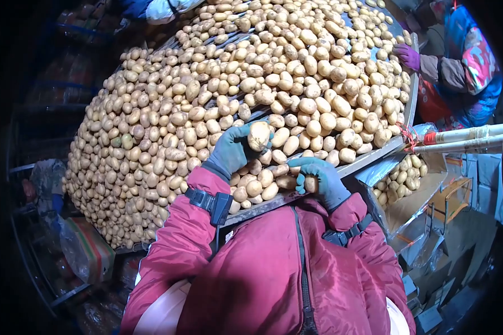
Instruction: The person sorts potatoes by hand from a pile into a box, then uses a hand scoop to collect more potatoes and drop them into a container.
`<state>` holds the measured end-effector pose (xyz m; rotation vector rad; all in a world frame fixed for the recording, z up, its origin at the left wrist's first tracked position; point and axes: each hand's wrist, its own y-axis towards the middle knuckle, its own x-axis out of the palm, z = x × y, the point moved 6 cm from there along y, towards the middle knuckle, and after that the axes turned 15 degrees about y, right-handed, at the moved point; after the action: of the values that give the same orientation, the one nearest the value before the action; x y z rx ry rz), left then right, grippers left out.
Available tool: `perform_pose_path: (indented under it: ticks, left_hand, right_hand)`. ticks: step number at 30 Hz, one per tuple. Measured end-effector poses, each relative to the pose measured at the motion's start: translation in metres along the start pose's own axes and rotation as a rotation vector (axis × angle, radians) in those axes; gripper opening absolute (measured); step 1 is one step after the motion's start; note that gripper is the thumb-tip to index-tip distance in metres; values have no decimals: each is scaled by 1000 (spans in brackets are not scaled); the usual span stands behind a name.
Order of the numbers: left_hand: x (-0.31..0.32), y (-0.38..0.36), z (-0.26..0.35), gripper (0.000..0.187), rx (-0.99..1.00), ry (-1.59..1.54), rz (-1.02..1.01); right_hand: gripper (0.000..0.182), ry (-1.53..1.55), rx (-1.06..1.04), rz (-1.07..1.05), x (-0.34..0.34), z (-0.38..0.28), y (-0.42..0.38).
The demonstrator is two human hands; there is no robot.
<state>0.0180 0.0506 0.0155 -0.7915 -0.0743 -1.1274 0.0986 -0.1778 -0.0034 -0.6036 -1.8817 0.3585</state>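
Note:
A wide heap of potatoes (207,95) covers the sorting table, whose metal edge (363,162) runs just in front of my body. My left hand (232,149), in a grey-green glove, is closed on a pale potato (259,136) held just over the heap. Close to the table edge, my right hand (321,181) wears the same kind of glove. Its fingers curl round another potato (311,184), which is partly hidden by them. More loose potatoes lie between my two hands.
A lined carton (388,215) of potatoes (401,181) stands at the right, below pale poles (464,139). Across the right edge, a co-worker's purple glove (408,57) touches the table. Another person's sleeve (162,10) shows at the top. A striped sack (92,251) sits lower left.

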Motion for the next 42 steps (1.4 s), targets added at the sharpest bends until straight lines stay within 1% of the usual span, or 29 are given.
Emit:
perform_pose_path:
  ticks: [2, 4, 5, 6, 8, 9, 10, 12, 13, 14, 16, 18, 19, 20, 21, 22, 23, 24, 25, 26, 27, 30, 32, 34, 36, 37, 40, 41, 42]
  left_hand:
    - [9, -11, 5, 35, -40, -186, -75]
    - [25, -28, 21, 32, 226, 58, -70]
    - [27, -37, 23, 37, 208, 252, 155]
    - [16, -37, 23, 37, 213, 248, 161]
    - [6, -33, 7, 46, -49, 157, -123]
    - [8, -39, 8, 53, -88, 298, 51]
    - [12, -39, 5, 53, -80, 295, 53]
    - [7, -42, -4, 59, -177, 207, 244]
    - [-2, -35, -13, 60, -169, 248, 36]
    - [-22, -20, -39, 60, -137, 254, 28]
    - [-45, -1, -65, 55, 310, 1800, 190]
    - [-23, -21, -47, 49, 139, 1352, 259]
    - [-1, -39, -24, 47, -148, 1089, 248]
    - [-2, -39, -21, 47, -128, 1088, 256]
    - [3, -43, -15, 49, 24, 1140, 277]
    - [9, -49, -9, 52, 175, 1190, 296]
    - [13, -53, -10, 58, 203, 1180, 297]
    - [34, -65, 7, 58, 129, 1360, 287]
    - [37, -62, 6, 57, 174, 1430, 301]
    - [36, -61, -2, 56, 219, 1501, 315]
    - [32, -60, -8, 47, 349, 1473, 333]
    - [13, -34, -36, 32, 491, 1468, 292]
    - [18, -29, -35, 22, 890, 1546, 312]
    - [24, -17, -52, 21, 554, 1537, 153]
    - [61, -27, -52, 22, 586, 1751, 39]
    - [70, -36, -56, 28, -19, 996, -18]
    - [97, -31, -73, 33, 206, 1204, -237]
    - [101, -27, -85, 33, 214, 970, -311]
    - [106, -25, -85, 33, 209, 970, -338]
  right_hand:
    - [30, -3, 16, 21, 5, 3, 4]
    - [31, -368, -93, -65, 14, 1, 8]
    - [32, -340, -37, -74, 17, 5, 7]
    - [32, -347, -32, -79, 22, 6, 7]
    - [31, -274, 32, 57, 24, 12, 9]
    - [31, -281, 32, 53, 27, 12, 11]
    - [33, -213, 17, 32, 31, 11, 13]
    - [34, -158, -5, 8, 36, 13, 19]
    - [36, -255, -66, -51, 41, 16, 27]
    - [39, -355, -132, -113, 51, 16, 32]
    - [46, -519, -97, -76, 64, 24, 37]
    - [50, -388, 8, -41, 68, 40, 43]
    - [49, -423, -24, -15, 56, 46, 50]
    - [47, -456, -54, 16, 46, 46, 58]
    - [41, -260, 36, 30, 61, 41, 47]
    - [41, -269, 30, 25, 54, 40, 50]
    - [38, -73, 72, -123, 47, 44, 55]
    - [35, 122, 117, -274, 50, 46, 58]
    - [33, 92, 102, -137, 59, 43, 51]
    - [35, -22, -51, -18, 64, 37, 49]
    - [37, 32, -29, 46, 64, 39, 44]
    - [42, 111, 22, 123, 36, 50, 43]
    - [38, 129, -6, 108, 52, 36, 15]
    - [35, 115, -159, 57, 43, 22, 1]
    - [34, 186, -258, 69, 1, 17, -9]
    - [34, 226, -314, 164, -11, 10, -25]
    - [39, 193, -472, 436, -58, -5, -77]
    - [41, 204, -504, 483, -71, -9, -98]
    - [43, 213, -532, 524, -84, -14, -119]
